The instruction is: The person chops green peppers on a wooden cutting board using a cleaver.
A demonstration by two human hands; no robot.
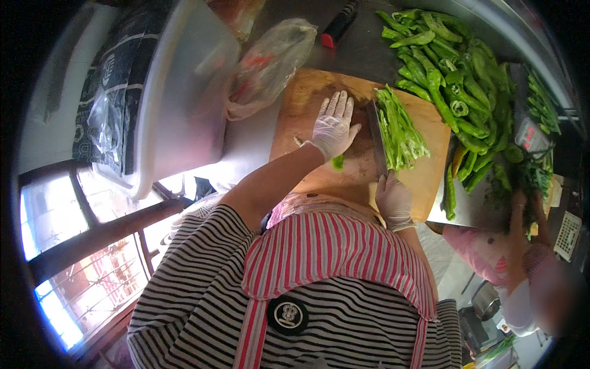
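My left hand (335,125), in a clear glove, lies palm down over the wooden cutting board (322,180) with its fingers straight and the thumb apart. In my gloved right hand (393,199) is the handle of a broad-bladed kitchen knife (379,138), its blade alongside a bundle of sliced green pepper strips (400,131). A small green pepper piece (338,162) lies near my left wrist. Beyond the board's right edge is a big pile of whole green peppers (465,87).
A plastic bag (276,64) and a large translucent bin (189,92) stand left of the board. A black-and-red handled tool (340,25) lies behind it. At the right, a co-worker's hands (525,203) are at leafy greens (530,177), near a scale with a lit display (530,137).
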